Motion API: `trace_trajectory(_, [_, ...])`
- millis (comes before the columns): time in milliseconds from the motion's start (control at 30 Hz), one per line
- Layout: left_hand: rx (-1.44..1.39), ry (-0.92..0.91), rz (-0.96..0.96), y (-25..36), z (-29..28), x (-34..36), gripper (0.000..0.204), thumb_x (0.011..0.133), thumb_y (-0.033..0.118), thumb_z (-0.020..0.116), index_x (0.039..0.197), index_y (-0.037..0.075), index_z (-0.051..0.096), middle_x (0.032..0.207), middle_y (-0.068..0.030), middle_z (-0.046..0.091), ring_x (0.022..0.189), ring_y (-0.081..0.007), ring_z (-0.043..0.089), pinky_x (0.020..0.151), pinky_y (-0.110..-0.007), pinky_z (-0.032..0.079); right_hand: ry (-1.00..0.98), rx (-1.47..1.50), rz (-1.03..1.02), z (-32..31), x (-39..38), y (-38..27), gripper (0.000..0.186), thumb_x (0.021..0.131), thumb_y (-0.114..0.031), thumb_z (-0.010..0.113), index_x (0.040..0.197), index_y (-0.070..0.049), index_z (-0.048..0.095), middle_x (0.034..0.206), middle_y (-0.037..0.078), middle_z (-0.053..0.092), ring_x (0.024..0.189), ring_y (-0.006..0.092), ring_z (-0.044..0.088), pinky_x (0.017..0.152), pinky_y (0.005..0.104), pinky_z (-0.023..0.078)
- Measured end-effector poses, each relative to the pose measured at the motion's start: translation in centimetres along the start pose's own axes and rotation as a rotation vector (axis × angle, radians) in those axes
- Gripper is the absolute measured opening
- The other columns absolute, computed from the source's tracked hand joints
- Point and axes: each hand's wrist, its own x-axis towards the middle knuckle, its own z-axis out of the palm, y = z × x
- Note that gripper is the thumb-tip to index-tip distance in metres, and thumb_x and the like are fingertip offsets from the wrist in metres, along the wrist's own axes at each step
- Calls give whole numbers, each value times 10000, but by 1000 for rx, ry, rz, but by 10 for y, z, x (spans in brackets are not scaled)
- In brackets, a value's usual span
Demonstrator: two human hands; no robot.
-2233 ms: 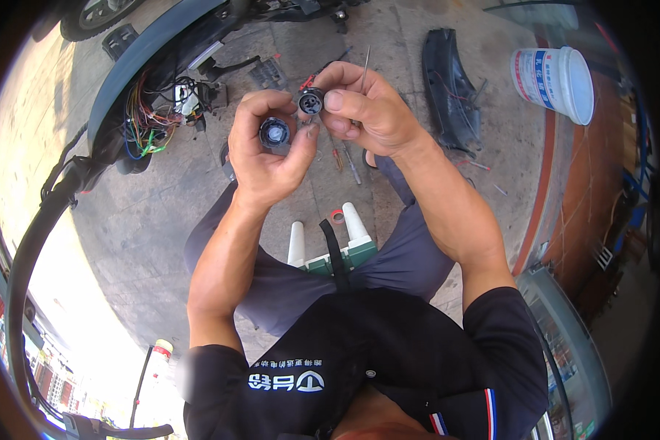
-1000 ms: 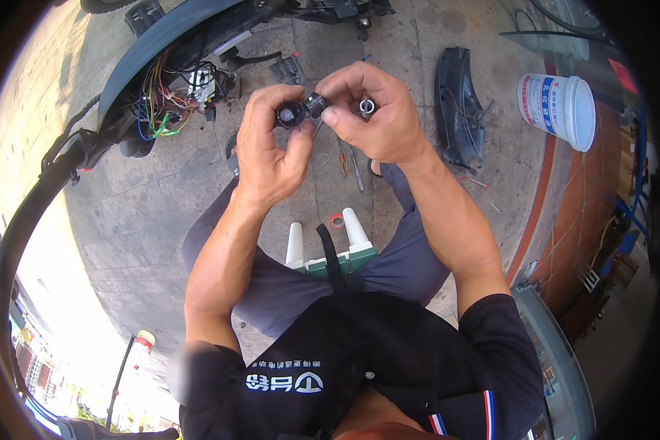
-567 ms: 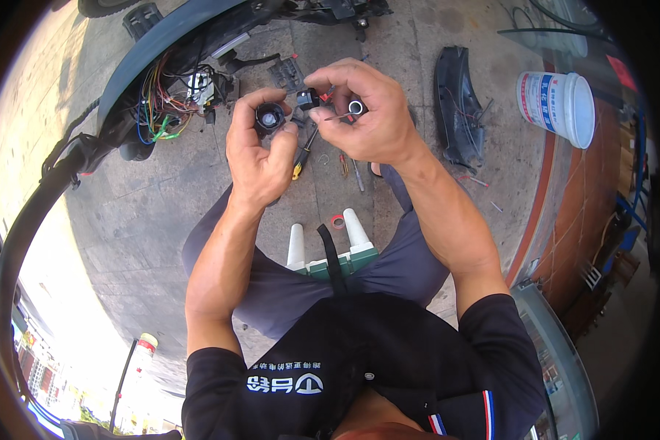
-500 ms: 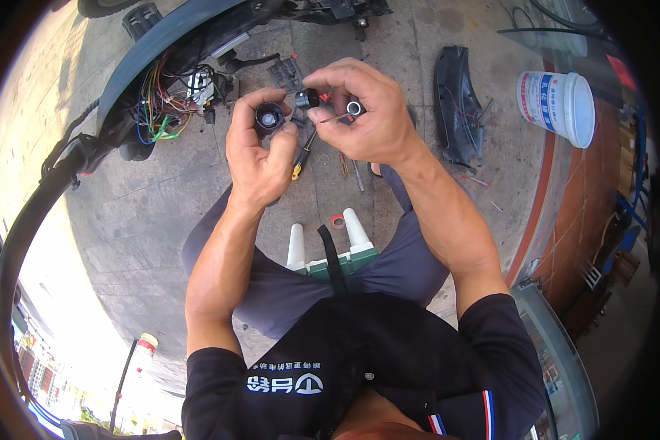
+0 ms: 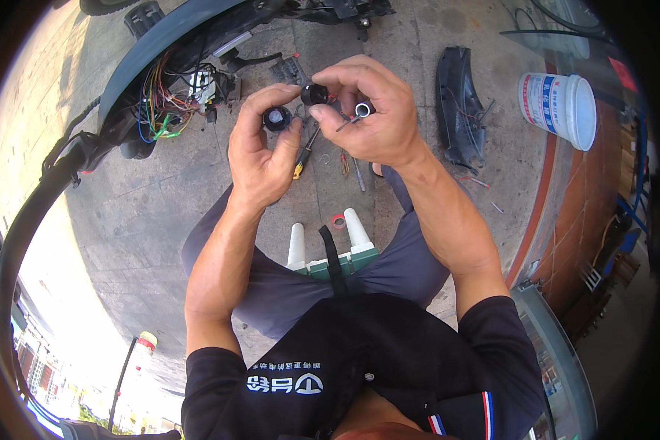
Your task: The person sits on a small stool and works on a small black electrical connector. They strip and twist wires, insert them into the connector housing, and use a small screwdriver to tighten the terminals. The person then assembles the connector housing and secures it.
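The left hand point(image 5: 262, 155) is closed on a round black part with a pale grey centre point(image 5: 276, 117), gripped between thumb and fingers. Just beside it, the right hand point(image 5: 386, 121) pinches a short black cylindrical part point(image 5: 314, 94) between thumb and fingertips, and also keeps a slim silver metal tool with a ring-shaped end point(image 5: 363, 110) against its palm. Both black parts are held above the grey paved floor point(image 5: 161, 213), apart from each other. Below them on the floor lie a yellow-and-black-handled tool point(image 5: 298, 170) and, nearer the body, a red ring-shaped roll point(image 5: 338, 221).
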Motion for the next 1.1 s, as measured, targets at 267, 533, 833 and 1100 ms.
trace_trajectory(267, [-89, -8, 3, -2, 0, 1, 383, 837, -76, 598, 1210, -7, 549, 1237, -141, 599, 1181, -243, 563, 1035, -356, 411, 16, 15, 44, 0, 0, -4, 358, 670, -48, 812, 1007, -65, 694, 866, 54, 660, 607, 120, 570, 556, 255, 492])
trace_trajectory(533, [-117, -10, -96, 4, -1, -2, 349, 847, -50, 586, 1191, 0, 550, 1184, -115, 602, 1069, -184, 571, 971, -321, 435, -29, 27, 17, -1, 1, -5, 366, 676, -13, 790, 1024, -63, 691, 924, 62, 667, 607, 114, 570, 542, 252, 484])
trace_trajectory(833, [-23, -26, -233, 8, -3, -3, 315, 856, 12, 615, 1166, 27, 561, 1010, -48, 627, 946, -128, 572, 871, -283, 464, -97, 178, 142, 1, -1, -3, 336, 711, 23, 753, 1034, -40, 686, 948, 51, 664, 628, 92, 579, 564, 231, 479])
trace_trajectory(1100, [-116, -31, -300, 8, -2, -3, 313, 857, 14, 613, 1164, 22, 547, 1021, -58, 635, 953, -130, 577, 876, -284, 466, -155, 979, 653, -6, -3, 2, 322, 878, -87, 636, 1179, 20, 594, 1017, 91, 630, 660, 49, 514, 531, 181, 405])
